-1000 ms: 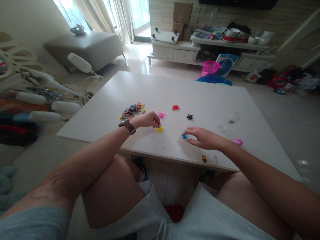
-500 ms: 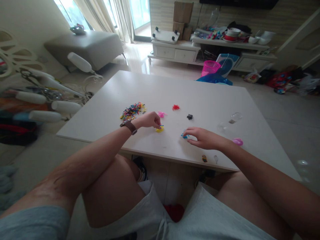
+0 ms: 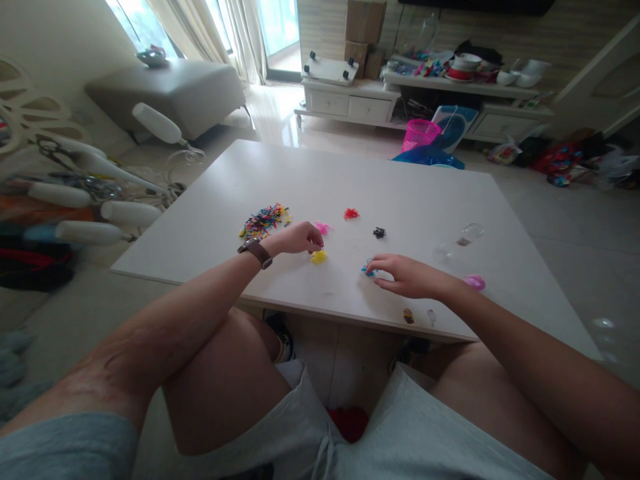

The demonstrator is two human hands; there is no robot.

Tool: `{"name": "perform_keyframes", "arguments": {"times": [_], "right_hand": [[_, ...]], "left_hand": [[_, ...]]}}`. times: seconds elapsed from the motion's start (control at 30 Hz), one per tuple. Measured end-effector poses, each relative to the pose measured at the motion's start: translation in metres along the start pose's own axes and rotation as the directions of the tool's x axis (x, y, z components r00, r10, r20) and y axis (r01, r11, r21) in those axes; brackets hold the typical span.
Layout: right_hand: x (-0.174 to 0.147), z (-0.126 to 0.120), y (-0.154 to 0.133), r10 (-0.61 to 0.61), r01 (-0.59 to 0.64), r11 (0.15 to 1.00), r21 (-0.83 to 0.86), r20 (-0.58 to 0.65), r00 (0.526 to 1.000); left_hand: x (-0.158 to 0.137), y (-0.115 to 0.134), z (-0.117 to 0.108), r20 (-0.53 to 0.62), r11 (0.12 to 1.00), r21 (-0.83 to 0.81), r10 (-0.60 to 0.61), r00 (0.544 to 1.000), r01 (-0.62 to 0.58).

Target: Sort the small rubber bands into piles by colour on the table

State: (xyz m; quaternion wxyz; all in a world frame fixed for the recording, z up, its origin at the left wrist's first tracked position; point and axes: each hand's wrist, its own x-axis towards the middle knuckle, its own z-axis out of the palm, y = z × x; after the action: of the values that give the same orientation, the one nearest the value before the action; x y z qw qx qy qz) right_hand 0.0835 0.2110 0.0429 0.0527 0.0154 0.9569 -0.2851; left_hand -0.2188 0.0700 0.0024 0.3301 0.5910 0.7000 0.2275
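My left hand (image 3: 299, 239), with a brown-strapped watch (image 3: 257, 252) on the wrist, has its fingertips pinched together just above a small yellow pile (image 3: 319, 257). Whatever lies in the pinch is too small to make out. Thumb and fingers apart, my right hand (image 3: 407, 275) rests with its fingertips at a little blue pile (image 3: 369, 269), partly covering it. Beyond the left hand lie a pink pile (image 3: 323, 229) and a larger mixed-colour pile (image 3: 263, 221) of thin, short, band-like pieces. Red (image 3: 351, 213) and black (image 3: 379, 233) piles sit farther back.
The piles lie on a white table (image 3: 300, 173). On its right are a clear plastic container (image 3: 470, 233) and a pink object (image 3: 474, 283). A small yellow figure (image 3: 409, 316) lies near the front edge. A lamp with white shades (image 3: 157, 123) stands at the left.
A blue bit seen at my left fingertips is no longer visible there. The left fingertips are slightly higher above the yellow pile. My right hand has hardly moved.
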Motion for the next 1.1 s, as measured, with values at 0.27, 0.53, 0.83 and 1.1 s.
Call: {"name": "perform_keyframes", "arguments": {"times": [0.27,0.53,0.83,1.1], "right_hand": [[0.001,-0.001,-0.002,0.021,-0.021,1.000,-0.010,0.044,0.999],[0.001,-0.001,-0.002,0.024,-0.022,0.999,-0.029,0.066,0.997],[0.000,-0.002,-0.003,0.029,-0.026,0.999,-0.035,0.081,0.996],[0.001,-0.001,-0.002,0.011,-0.010,1.000,-0.021,0.078,0.997]], "left_hand": [[-0.001,0.004,0.000,-0.007,0.999,-0.042,0.000,1.000,0.000],[0.000,0.001,0.000,-0.010,1.000,-0.017,-0.002,1.000,0.002],[0.003,-0.007,0.001,-0.028,0.998,-0.054,0.025,0.999,-0.027],[0.005,-0.012,0.000,-0.014,0.995,-0.095,0.023,1.000,-0.024]]}}
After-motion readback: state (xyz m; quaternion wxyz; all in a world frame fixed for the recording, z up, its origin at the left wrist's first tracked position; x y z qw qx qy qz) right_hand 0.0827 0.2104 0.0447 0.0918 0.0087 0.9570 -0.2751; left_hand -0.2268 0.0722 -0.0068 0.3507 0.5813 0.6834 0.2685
